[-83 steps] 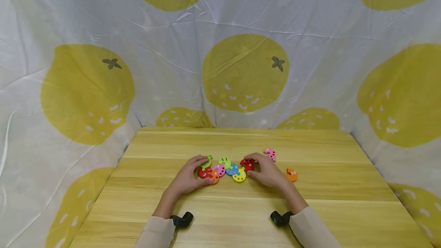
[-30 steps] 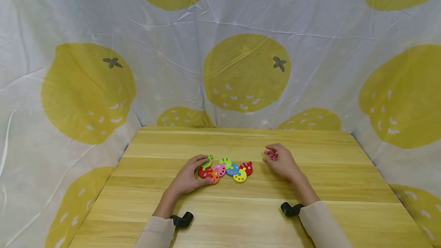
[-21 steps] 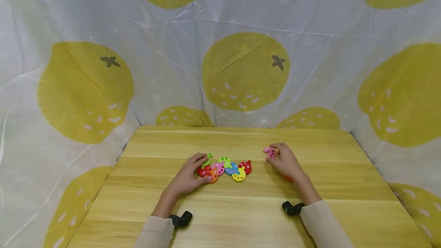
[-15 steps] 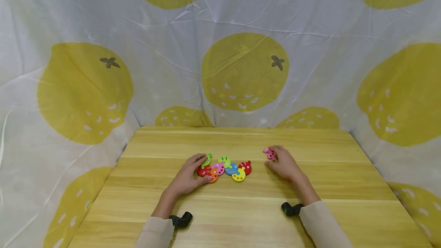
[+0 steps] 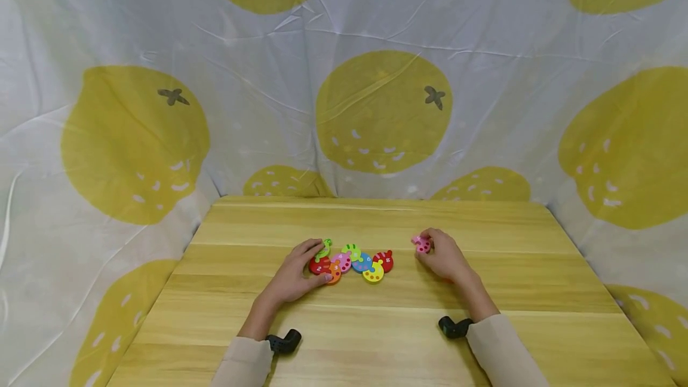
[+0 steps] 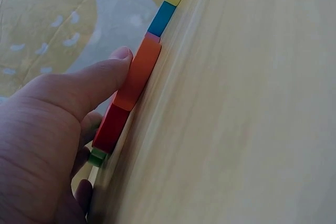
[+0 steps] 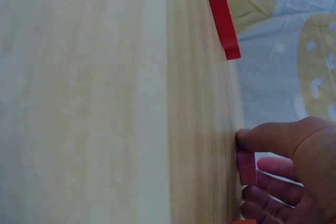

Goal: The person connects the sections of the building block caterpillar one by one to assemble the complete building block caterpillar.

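Note:
Flat numbered puzzle pieces form a curved chain on the table [image 5: 387,339]. My left hand [image 5: 290,272] holds its left end, thumb against the orange piece [image 6: 139,74] and fingers over the green piece [image 5: 324,249]; the red piece [image 5: 319,266] marked 2 lies between. Further right come pink, light green, blue [image 5: 362,263] and yellow [image 5: 373,273] pieces. At the right end, a red piece [image 5: 384,260] marked 8 meets the yellow one. Apart from the chain, my right hand [image 5: 447,257] pinches a dotted pink piece [image 5: 423,246] between thumb and fingers.
Another orange piece [image 7: 244,222] shows at the bottom edge of the right wrist view, near my right fingers; my hand hides it in the head view. A lemon-print curtain [image 5: 376,17] hangs behind the table. Black camera mounts [image 5: 454,327] sit at both wrists.
My right hand has let go of the red 8, now at the chain's end, and moved right to the pink piece, which has turned in its fingers. The left hand keeps its place.

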The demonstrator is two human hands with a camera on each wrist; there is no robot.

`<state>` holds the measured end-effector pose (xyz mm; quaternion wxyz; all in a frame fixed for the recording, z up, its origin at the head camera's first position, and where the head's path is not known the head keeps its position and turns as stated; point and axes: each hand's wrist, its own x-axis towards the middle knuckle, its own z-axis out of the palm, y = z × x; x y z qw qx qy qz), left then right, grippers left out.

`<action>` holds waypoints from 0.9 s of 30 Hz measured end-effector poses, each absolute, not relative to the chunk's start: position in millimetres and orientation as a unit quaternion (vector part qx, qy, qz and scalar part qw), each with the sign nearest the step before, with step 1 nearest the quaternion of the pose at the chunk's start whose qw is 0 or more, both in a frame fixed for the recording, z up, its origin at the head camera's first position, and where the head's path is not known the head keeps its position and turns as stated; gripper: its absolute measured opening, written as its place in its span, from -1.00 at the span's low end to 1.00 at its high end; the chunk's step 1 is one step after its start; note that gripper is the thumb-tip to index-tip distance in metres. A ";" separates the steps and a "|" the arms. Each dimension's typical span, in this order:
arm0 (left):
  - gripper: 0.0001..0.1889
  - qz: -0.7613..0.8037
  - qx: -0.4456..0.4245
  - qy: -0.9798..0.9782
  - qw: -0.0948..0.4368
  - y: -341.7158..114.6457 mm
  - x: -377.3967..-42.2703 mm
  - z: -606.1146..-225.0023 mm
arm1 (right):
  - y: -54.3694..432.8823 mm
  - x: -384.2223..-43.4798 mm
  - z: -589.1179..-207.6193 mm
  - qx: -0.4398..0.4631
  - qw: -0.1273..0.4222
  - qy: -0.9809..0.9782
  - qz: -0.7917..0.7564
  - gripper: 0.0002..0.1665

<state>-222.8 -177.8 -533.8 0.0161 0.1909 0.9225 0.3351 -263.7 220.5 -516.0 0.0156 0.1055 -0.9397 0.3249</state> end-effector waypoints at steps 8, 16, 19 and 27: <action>-0.12 0.334 0.186 0.924 0.015 -177.2 -222.4 -531.3 | 215.0 -257.3 -512.4 0.095 0.016 -0.933 0.348 -0.37; -0.15 0.341 0.191 0.920 0.006 -176.3 -221.3 -531.8 | 201.5 -247.2 -506.1 0.099 0.019 -0.920 0.378 -0.36; -0.17 0.348 0.188 0.918 0.009 -177.0 -221.9 -532.0 | 196.3 -244.7 -504.2 0.103 0.016 -0.916 0.387 -0.36; -0.24 0.355 0.196 0.914 0.020 -179.1 -221.8 -531.8 | 187.2 -247.4 -504.8 0.129 0.006 -0.908 0.398 -0.38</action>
